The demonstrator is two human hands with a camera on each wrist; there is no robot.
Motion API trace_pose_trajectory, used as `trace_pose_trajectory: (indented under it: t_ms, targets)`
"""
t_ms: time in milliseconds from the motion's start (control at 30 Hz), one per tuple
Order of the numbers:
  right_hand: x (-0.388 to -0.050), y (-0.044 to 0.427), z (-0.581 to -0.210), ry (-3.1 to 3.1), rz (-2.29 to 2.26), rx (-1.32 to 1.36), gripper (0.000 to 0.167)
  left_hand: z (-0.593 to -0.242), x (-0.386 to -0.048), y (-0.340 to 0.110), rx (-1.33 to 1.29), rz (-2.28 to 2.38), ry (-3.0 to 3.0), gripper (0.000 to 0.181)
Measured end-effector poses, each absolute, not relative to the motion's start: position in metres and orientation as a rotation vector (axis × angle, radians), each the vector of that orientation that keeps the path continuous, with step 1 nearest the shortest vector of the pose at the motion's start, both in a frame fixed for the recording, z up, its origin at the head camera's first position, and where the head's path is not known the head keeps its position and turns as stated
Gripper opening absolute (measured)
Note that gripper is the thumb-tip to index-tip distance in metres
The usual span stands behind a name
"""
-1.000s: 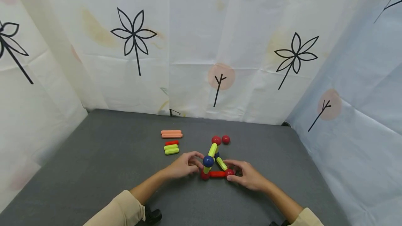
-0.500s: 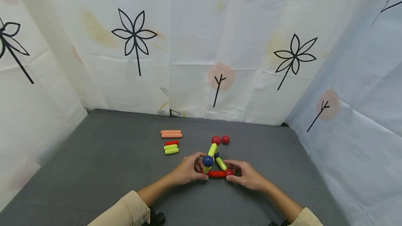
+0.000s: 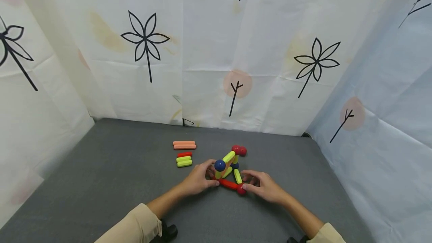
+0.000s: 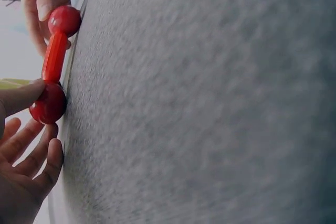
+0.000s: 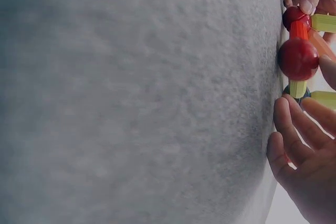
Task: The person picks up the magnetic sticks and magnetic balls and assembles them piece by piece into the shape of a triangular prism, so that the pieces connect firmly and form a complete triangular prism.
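Note:
A ball-and-rod toy frame [image 3: 228, 157], made of yellow, red and orange rods with red and blue balls, stands on the grey table between both hands. My left hand [image 3: 197, 180] pinches the red ball [image 4: 50, 104] at its left front corner, thumb on one side and fingers on the other. From there a red rod [image 3: 228, 184] runs to the right front red ball [image 3: 241, 189], which my right hand [image 3: 266, 187] holds with the thumb against it and the fingers behind. A blue ball [image 3: 219, 165] sits raised above the left corner.
Behind the frame lies a separate-looking red ball [image 3: 243, 151], close to the frame's far red ball [image 3: 236, 149]. Left of it are two orange rods [image 3: 184, 146], a short red rod [image 3: 184, 155] and two yellow rods [image 3: 184, 161]. A patterned cloth [image 3: 209, 48] encloses the table.
My left hand has come onto the frame's left front ball. The frame has turned: its left corner went back, its right corner came forward, and its far red ball shifted right toward the other one.

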State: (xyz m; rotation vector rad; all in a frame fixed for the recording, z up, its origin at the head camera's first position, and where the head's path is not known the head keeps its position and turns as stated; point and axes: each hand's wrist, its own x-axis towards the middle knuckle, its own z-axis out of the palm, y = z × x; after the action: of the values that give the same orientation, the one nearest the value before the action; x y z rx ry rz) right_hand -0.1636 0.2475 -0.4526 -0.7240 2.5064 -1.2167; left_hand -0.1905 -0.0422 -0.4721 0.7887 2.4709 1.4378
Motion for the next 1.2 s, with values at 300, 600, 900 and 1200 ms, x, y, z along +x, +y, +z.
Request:
trace_pose_trajectory:
  t_ms: [300,600,900,1200]
  targets:
    - [-0.181,0.241,-0.452,2.653,-1.223,-0.657,0.054,-0.478,-0.204,-0.042,0.831,1.475,2.487,0.053]
    - [-0.191,0.24,-0.454,2.604,-1.232,-0.719,0.041,-0.481,-0.214,-0.036,0.791,1.518,2.452,0.055]
    - [-0.191,0.239,-0.457,2.602,-1.247,-0.785,0.037,-0.466,-0.213,-0.072,0.78,1.672,2.532,0.056]
    - [-0.19,0.238,-0.459,2.622,-1.222,-0.737,0.038,-0.462,-0.214,-0.129,0.67,1.529,2.737,0.044]
